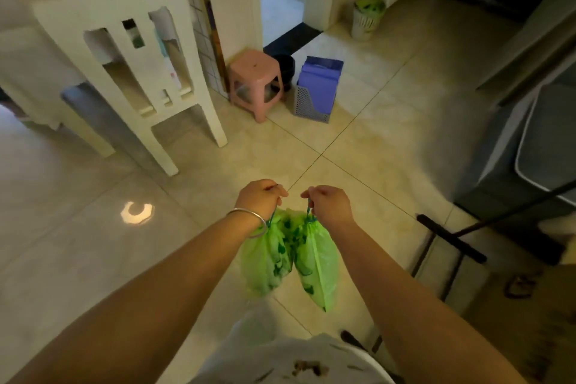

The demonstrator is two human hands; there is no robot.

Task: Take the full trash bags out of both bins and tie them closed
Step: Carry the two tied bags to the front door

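A green trash bag point(280, 256) with darker green print hangs in front of me above the tiled floor. My left hand point(260, 196), with a silver bangle on the wrist, grips the teal drawstring on the bag's left side. My right hand point(328, 201) grips the drawstring on its right side. The bag's mouth is gathered between the two hands. A white slatted bin point(364, 23) lined with another green bag stands far off by the wall. Directly below me, at the bottom edge, I see a white bin point(299, 358).
A white chair point(131, 72) stands at the left, a pink stool point(257, 84) and a grey basket with a purple folder point(318, 90) ahead. A black mop head point(452, 238) lies at the right near a grey appliance point(530, 150). A doorway opens ahead.
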